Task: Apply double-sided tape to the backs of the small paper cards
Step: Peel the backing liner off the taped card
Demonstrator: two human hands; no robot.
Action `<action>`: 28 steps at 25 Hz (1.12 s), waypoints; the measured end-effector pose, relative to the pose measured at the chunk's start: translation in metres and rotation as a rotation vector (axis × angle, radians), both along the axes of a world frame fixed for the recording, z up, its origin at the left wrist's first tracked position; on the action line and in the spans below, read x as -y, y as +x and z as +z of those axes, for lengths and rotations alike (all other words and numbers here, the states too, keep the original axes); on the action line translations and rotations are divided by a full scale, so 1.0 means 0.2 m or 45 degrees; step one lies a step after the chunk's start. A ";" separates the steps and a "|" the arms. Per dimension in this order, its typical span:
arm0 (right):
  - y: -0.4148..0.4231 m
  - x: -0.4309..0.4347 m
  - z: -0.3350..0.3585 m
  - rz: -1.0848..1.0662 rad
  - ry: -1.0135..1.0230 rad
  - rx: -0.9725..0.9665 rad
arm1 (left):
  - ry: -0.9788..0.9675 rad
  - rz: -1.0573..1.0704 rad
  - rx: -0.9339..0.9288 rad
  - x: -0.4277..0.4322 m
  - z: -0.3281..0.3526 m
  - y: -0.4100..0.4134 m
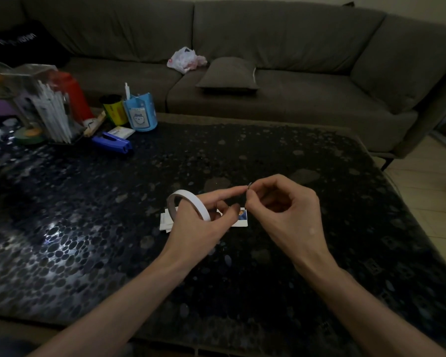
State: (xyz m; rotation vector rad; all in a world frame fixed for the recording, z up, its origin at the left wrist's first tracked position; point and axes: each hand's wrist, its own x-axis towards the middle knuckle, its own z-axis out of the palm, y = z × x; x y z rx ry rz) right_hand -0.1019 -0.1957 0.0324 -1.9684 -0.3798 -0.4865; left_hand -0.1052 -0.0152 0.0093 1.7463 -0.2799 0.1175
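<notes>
The double-sided tape roll (194,201) is held by the left grip (198,228). The tape end (249,186), at 2 o'clock, is pinched by the right grip (286,210).

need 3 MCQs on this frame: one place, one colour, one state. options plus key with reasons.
1. Where do the small white paper cards lie?
A in a drawer
B on a chair
C on the dark pebbled glass table, under the hands

2. What colour is the stapler at the table's far left?
A blue
B red
C white

3. What is the right hand doing?
A resting flat
B pinching a small tape piece at the index fingertip of the left hand
C gripping the stapler

Key:
1 C: card edges show on the table beneath both hands.
2 A: its body is plainly blue.
3 B: thumb and finger meet on the piece.
</notes>
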 end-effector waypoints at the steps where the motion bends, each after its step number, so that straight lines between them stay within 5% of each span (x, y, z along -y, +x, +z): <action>1: 0.00 0.00 0.00 -0.005 -0.002 0.001 | -0.002 -0.003 -0.002 0.00 0.00 0.00; 28: 0.00 -0.01 0.00 -0.072 -0.022 -0.009 | -0.054 -0.005 -0.052 0.02 0.04 -0.02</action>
